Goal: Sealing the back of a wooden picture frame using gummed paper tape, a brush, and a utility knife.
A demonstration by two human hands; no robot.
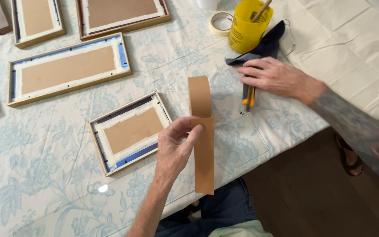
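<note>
On the desk, beside a picture frame lying face down, the left hand pinches a brown tape strip. The right hand rests flat on an orange-handled knife. Cutting seems next, needing a firm grip.

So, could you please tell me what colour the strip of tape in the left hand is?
The tape strip pinched by the left hand is plain kraft brown, seen in the head view.

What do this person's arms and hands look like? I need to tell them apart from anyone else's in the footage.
Both hands are bare: no gloves, rings or watch visible. The left hand leads to a bare, unmarked forearm with no sleeve. The right hand leads to a forearm covered in dense dark tattoo work with some reddish patches; no sleeve shows there either.
</note>
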